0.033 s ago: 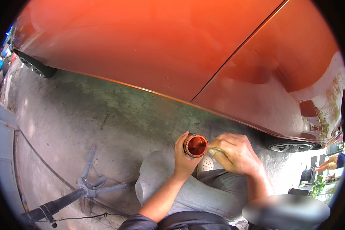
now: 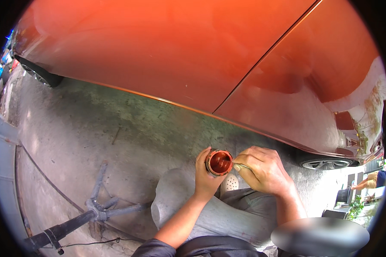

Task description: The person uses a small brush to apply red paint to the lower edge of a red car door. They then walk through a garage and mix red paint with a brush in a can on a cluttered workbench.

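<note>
My left hand (image 2: 204, 182) is wrapped round a small can (image 2: 219, 151), its mouth tipped up toward me and its rim smeared with paint. Glossy red-orange paint (image 2: 221, 165) shows inside. Pinched in my right hand (image 2: 263, 171), a thin stick-like tool (image 2: 241, 166) reaches over the can's right rim into the paint; whether its end is a brush or a plain stick is hidden. Both hands are above my bent leg, in front of an orange car (image 2: 158, 55).
A dark metal stand with splayed legs (image 2: 98, 210) lies at lower left, beside a cable (image 2: 51, 180) on the concrete floor (image 2: 85, 128). Car wheels (image 2: 326, 164) show at both sides. Another person (image 2: 371, 182) and a green plant (image 2: 356, 207) are at far right.
The tool and my right fingers have shifted slightly at the can's mouth, and the paint's shine looks different. My left hand and the can stay in place.
</note>
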`<state>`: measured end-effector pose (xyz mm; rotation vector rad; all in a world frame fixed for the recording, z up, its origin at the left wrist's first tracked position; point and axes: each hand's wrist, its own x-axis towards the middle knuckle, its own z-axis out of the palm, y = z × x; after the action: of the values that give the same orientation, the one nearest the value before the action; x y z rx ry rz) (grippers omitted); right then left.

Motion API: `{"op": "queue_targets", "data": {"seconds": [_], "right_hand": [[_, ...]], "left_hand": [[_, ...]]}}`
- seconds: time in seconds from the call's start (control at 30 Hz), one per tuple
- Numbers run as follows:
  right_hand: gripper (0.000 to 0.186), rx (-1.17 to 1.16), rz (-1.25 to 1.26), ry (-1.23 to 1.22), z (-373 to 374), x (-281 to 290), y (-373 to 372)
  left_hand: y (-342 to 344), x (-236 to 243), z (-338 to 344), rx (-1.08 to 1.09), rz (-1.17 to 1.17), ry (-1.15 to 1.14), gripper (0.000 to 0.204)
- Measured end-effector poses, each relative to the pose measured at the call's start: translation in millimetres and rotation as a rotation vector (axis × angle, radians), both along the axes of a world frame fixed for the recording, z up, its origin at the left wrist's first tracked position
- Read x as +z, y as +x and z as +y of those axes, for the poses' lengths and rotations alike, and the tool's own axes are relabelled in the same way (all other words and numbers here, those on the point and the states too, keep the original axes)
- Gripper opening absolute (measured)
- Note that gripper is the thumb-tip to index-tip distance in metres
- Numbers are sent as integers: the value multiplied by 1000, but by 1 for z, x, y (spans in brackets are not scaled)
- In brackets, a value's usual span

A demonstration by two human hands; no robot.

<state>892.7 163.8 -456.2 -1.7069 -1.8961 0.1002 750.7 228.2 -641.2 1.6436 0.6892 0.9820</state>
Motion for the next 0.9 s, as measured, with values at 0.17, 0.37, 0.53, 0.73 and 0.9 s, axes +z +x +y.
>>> {"op": "queue_targets", "data": {"seconds": [0.17, 0.37, 0.53, 0.73, 0.9], "right_hand": [[26, 70, 111, -53, -3, -4, -2], [20, 35, 86, -11, 1, -1, -5], [22, -45, 70, 56, 1, -3, -8], [28, 36, 21, 141, 5, -17, -29], [28, 62, -8, 174, 9, -12, -37]], "left_hand": [[0, -5, 0, -19, -37, -4, 91], [1, -13, -1, -9, -62, -6, 95], [4, -22, -3, 55, -157, 16, 99], [5, -26, -4, 200, -261, -47, 101], [0, -23, -1, 206, -199, 90, 102]]}}
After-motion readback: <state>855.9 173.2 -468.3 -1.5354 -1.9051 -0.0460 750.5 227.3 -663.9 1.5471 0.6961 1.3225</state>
